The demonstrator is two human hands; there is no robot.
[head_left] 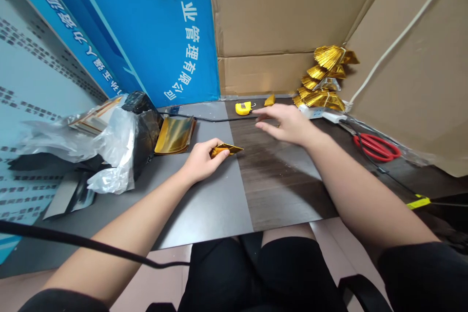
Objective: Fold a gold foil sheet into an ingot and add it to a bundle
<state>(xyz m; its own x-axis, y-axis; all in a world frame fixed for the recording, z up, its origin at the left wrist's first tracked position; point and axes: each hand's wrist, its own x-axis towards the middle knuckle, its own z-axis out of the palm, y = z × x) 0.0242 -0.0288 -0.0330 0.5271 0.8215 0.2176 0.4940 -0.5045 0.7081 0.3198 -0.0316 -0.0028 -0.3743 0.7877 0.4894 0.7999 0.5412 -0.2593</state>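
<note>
My left hand (203, 161) pinches a folded piece of gold foil paper (227, 148) between thumb and fingers, low over the grey part of the desk. Off to the right, my right hand (287, 124) hovers over the dark wood-look part, fingers apart and holding nothing that I can see. Just beyond its fingertips lie a yellow tape measure (243, 108) and a small folded gold piece (269, 100). A stack of flat gold foil sheets (174, 134) rests behind my left hand. Bundles of folded gold paper (321, 80) are piled at the back right.
Clear and black plastic bags (124, 141) crowd the left side. Red-handled scissors (376, 147) lie at the right, near a white power strip (321, 113). A black cable (215, 119) runs along the back. Cardboard panels (270, 14) and a blue printed board (146, 24) wall in the desk.
</note>
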